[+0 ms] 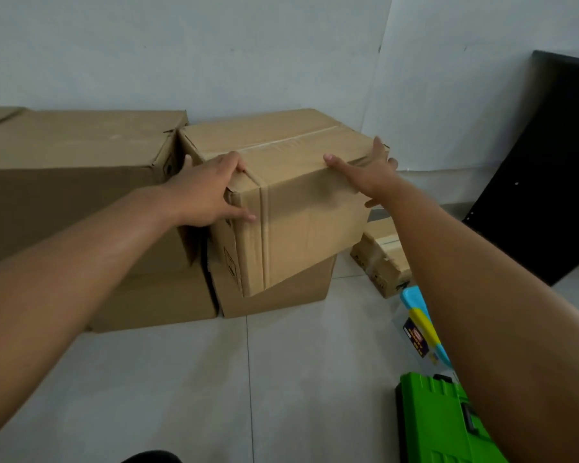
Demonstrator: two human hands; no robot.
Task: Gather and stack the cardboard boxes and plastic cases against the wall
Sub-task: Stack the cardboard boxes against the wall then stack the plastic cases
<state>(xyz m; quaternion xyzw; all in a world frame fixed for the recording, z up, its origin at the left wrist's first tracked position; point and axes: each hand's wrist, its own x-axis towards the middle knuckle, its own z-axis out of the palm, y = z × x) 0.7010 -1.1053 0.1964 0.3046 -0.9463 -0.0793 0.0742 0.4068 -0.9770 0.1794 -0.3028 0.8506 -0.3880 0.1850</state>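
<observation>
A taped cardboard box sits skewed on top of a lower cardboard box by the wall. My left hand grips its near left corner, and my right hand holds its right top edge. A big cardboard box stands to the left, resting on another box. A small cardboard box lies on the floor to the right. A green plastic case lies at the bottom right, with a light blue and yellow plastic case beyond it, partly hidden by my right arm.
The pale wall runs behind the boxes. A black panel leans against the wall at the right. Grey floor tiles stretch in front of the stack.
</observation>
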